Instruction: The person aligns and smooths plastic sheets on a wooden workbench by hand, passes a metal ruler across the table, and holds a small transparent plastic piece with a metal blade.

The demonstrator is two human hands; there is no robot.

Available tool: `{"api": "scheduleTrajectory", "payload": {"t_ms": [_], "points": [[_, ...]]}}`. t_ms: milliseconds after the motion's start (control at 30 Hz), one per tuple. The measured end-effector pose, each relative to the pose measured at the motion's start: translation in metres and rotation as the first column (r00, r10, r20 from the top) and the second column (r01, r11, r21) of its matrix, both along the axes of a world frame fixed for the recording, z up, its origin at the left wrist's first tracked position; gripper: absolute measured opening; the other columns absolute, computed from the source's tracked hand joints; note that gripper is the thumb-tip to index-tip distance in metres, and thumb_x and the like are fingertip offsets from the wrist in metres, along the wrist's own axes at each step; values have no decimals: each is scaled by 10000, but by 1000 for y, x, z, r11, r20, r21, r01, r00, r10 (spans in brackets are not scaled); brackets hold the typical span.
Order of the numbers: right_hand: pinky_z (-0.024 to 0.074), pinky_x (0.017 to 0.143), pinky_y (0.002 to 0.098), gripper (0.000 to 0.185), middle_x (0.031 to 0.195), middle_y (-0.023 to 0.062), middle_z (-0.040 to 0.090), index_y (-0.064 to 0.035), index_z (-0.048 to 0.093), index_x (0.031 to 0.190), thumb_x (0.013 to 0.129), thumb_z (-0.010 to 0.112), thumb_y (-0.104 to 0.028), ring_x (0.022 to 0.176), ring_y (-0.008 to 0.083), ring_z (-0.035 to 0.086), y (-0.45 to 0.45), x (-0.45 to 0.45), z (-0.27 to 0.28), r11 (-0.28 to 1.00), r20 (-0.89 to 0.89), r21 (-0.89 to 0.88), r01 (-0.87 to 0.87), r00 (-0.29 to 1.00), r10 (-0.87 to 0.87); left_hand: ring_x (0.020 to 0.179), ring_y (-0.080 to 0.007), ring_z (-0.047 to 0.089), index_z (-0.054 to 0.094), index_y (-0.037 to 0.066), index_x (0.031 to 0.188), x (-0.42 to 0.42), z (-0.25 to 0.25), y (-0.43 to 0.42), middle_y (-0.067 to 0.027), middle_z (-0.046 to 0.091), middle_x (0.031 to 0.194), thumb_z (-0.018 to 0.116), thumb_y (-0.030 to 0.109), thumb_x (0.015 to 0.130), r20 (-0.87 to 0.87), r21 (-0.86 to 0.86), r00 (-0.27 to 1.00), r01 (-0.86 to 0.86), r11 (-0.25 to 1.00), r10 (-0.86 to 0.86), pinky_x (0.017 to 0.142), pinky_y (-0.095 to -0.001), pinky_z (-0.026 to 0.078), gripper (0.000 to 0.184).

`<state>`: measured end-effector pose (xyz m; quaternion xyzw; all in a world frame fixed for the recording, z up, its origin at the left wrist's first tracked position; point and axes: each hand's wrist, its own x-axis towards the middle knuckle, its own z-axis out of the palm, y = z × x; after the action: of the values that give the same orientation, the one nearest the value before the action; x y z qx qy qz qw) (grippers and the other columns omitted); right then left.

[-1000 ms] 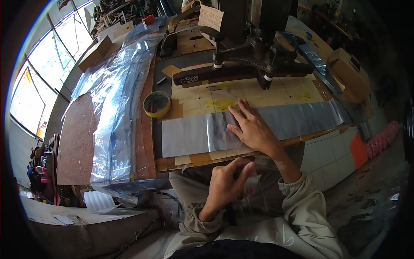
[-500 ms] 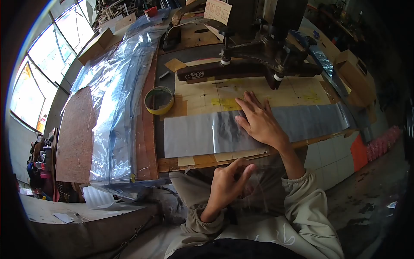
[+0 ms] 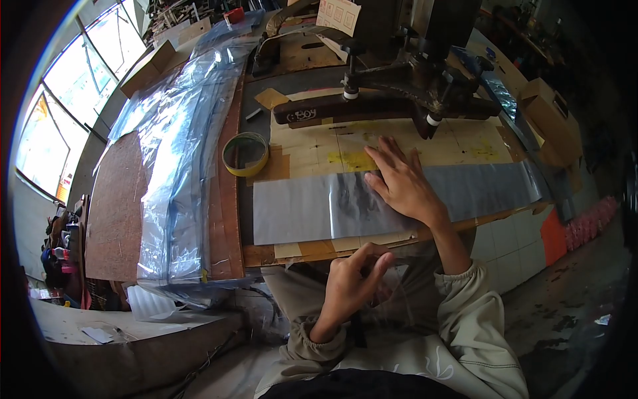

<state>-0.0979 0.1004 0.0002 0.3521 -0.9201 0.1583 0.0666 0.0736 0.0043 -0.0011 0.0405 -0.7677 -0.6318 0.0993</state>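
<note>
My right hand (image 3: 405, 189) lies flat with fingers spread, its palm over a long silvery-grey plastic strip (image 3: 292, 207) and its fingertips reaching onto the pale board (image 3: 458, 143) behind it. The strip runs along the front of the worktable. Nearer my lap, my left hand (image 3: 352, 282) hangs before the table edge with its fingers curled. A faint clear film seems to show beside it, but what its fingers hold, if anything, I cannot make out. Behind my right hand stands a dark metal press with a long bar (image 3: 385, 110).
A roll of yellow tape (image 3: 246, 156) sits left of the board. Further left, shiny clear plastic bags (image 3: 183, 173) cover a brown board (image 3: 113, 206). An opened cardboard box (image 3: 548, 120) stands at the right, and the press bar overhangs the board's back.
Both hands stay almost where they were. The view has shifted very slightly; nothing else has visibly moved.
</note>
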Motion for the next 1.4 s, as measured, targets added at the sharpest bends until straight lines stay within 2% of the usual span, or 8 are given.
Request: {"api": "scheduleTrajectory", "payload": {"t_ms": [167,267,467,567,900,1000,1200,1400], "points": [[211,1056,614,507,1446,188,325,-84,401,1356,924,516,-324,1373,332,254,-1,-1,1,1000,-3,5,-5,1000,5,425,-29,475,645,4,912,-2,-2,0,-4,544,508,595,94,900,-4,-22,1000,2,1000,-3,422,-212,357,104],[212,1052,619,506,1447,184,324,-85,400,1357,925,515,-322,1373,332,254,-2,0,2,1000,-5,3,1,1000,-1,565,-161,653,628,19,938,-1,3,-4,-110,676,710,641,171,876,114,-10,993,40,999,-39,520,-263,461,164],[209,1051,624,510,1447,184,326,-92,392,1366,927,512,-322,1374,335,253,-3,1,3,1000,-7,13,8,1000,-8,645,-178,682,623,19,946,0,-3,-3,-110,674,717,640,158,876,62,-8,998,19,1000,-18,558,-257,470,157],[205,1052,625,512,1448,186,325,-94,388,1370,929,508,-323,1374,337,253,-2,2,3,1000,-5,21,10,1000,-10,430,-28,481,636,24,927,-1,-5,-2,0,554,518,579,94,909,-33,22,999,11,1000,-11,421,-208,360,93],[198,1052,624,509,1443,195,331,-90,386,1371,933,500,-321,1367,347,264,-3,1,3,1000,-19,27,13,1000,-12,433,-28,481,634,24,928,0,-3,-2,-8,567,534,586,90,901,-16,22,1000,13,1000,-12,426,-211,363,85],[237,1012,660,496,1388,219,387,-62,432,1321,916,495,-341,1324,369,330,-3,0,-5,999,-94,-31,-9,996,6,434,-29,481,634,25,927,1,-1,-3,-9,568,538,587,88,900,-15,28,1000,14,1000,-14,426,-213,363,83],[243,1002,669,490,1384,219,393,-64,436,1319,917,494,-337,1320,369,339,-3,1,-6,999,-108,-32,-5,994,2,434,-28,474,631,21,921,1,3,-3,-7,559,535,586,85,900,27,63,999,19,998,-20,426,-212,360,81],[211,1040,628,504,1424,188,367,-103,416,1363,928,500,-343,1345,339,311,-4,4,2,998,-66,42,35,997,-33,438,-25,471,630,13,907,2,4,-2,-7,555,533,587,83,901,38,72,999,28,997,-31,423,-209,355,83]]}}
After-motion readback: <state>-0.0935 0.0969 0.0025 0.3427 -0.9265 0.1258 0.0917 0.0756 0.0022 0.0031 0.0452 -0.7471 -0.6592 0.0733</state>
